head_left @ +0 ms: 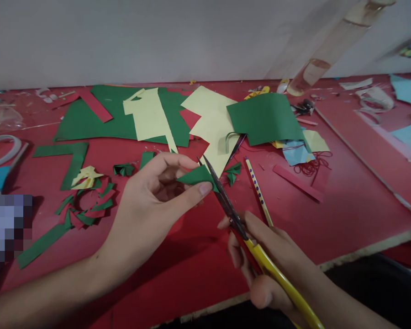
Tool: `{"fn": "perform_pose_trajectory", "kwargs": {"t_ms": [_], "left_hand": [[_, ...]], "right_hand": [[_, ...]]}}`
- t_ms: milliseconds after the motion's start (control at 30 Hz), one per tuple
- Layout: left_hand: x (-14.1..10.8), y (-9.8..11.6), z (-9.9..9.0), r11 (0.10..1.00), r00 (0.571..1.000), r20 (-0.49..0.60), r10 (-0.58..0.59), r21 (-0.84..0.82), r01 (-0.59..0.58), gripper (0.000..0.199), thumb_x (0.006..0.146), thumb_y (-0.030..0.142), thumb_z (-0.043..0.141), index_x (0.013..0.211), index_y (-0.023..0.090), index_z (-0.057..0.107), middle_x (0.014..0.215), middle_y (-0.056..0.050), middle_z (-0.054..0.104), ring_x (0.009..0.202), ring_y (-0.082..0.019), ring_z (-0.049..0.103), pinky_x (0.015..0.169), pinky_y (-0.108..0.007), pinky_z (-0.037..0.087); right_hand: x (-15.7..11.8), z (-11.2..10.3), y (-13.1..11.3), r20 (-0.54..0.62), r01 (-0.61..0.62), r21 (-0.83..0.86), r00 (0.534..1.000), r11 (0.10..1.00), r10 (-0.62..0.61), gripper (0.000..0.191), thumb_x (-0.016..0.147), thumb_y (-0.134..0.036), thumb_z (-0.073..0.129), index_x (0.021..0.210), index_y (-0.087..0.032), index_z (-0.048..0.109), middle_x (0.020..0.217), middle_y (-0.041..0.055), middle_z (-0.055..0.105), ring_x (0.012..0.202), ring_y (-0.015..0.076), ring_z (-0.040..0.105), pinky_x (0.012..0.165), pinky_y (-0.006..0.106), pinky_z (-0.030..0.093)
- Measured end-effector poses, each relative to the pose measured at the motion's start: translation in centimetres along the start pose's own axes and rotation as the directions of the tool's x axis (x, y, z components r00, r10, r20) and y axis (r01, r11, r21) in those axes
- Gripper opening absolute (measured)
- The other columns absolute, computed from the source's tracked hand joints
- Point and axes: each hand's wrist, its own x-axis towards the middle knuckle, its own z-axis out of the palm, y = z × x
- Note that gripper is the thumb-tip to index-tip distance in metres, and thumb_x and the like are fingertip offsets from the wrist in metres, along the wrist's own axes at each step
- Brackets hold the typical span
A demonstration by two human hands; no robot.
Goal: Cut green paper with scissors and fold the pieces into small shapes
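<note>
Between thumb and fingers, my left hand (157, 187) pinches a small folded piece of green paper (193, 176) with a pointed left end. My right hand (270, 256) is wrapped round the yellow handle of a pair of scissors (231, 212). Its dark blades are slightly parted and lie at the right edge of the green paper; whether they cut into it I cannot tell. Behind the blades lies a zigzag-edged sheet of cream paper (210, 121). A red and green paper ring (99, 212) rests on the table left of my left hand.
On the red table (198, 274) lie a large green sheet (106, 123), another green sheet (267, 119), a dotted pencil (256, 187) and red strips (297, 183). A clear bottle (315, 75) leans against the wall at the back right. A tape roll (15, 151) sits at left.
</note>
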Motion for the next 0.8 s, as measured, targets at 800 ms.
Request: {"fn": "perform_pose_trajectory", "kwargs": {"t_ms": [800], "left_hand": [[0.2, 0.1, -0.2, 1.000, 1.000, 0.012, -0.018, -0.004, 0.018, 0.018, 0.078, 0.022, 0.083, 0.090, 0.026, 0.070, 0.077, 0.004, 0.061, 0.063, -0.008, 0.060, 0.060, -0.014, 0.053]], "right_hand": [[0.2, 0.3, 1.0, -0.050, 0.062, -0.071, 0.997, 0.996, -0.065, 0.072, 0.070, -0.078, 0.071, 0.109, -0.019, 0.055, 0.067, -0.0050, 0.055, 0.050, 0.0091, 0.047, 0.043, 0.020, 0.040]]}}
